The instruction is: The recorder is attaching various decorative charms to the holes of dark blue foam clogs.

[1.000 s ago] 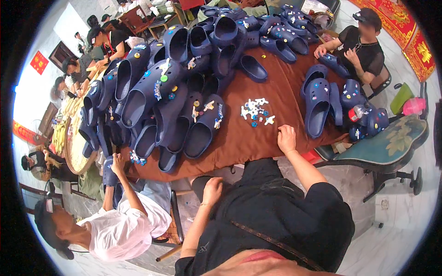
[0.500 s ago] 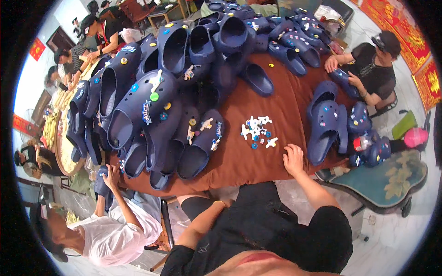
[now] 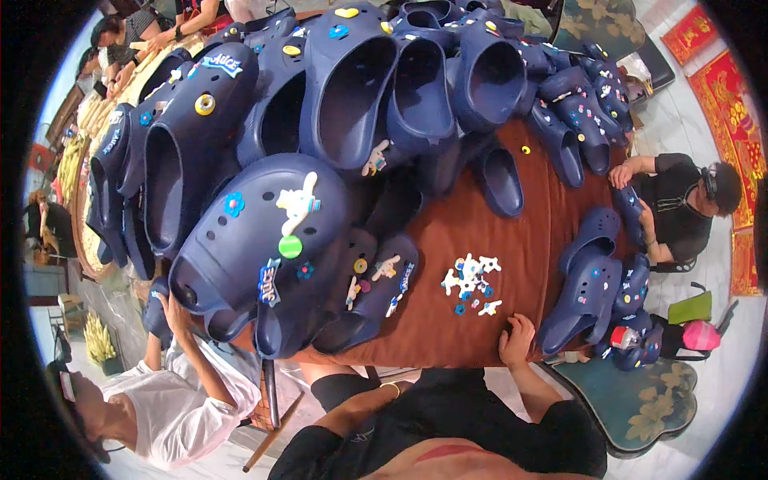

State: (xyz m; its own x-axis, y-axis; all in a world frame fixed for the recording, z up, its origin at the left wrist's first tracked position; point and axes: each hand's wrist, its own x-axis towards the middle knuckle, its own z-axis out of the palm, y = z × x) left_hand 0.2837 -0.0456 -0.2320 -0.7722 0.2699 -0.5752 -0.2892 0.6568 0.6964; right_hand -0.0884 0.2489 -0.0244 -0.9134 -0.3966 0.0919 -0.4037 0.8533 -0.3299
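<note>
My right hand (image 3: 518, 340) rests on the near edge of a brown cloth (image 3: 424, 320), fingers loosely bent and holding nothing. Just beyond it lies a small pile of shoe charms (image 3: 470, 276), white character shapes and blue flowers. My left hand (image 3: 400, 390) is down at my lap below the table edge; its fingers are hidden. A big heap of navy clogs fills the left and far table. The nearest large clog (image 3: 272, 208) carries a white figure charm, a green round one and blue flowers. A decorated clog (image 3: 392, 280) stands left of the pile.
More navy clogs (image 3: 582, 292) stand at the right edge, near a red-capped bottle (image 3: 624, 338). A co-worker (image 3: 680, 208) at the far right handles a clog. Another in white (image 3: 176, 400) at the left holds one too. A green patterned chair (image 3: 632, 396) stands at the lower right.
The view has shifted, so the clog heap looms larger and nearer. My right hand's fingers have bent from a more spread pose. My left hand stays at my lap.
</note>
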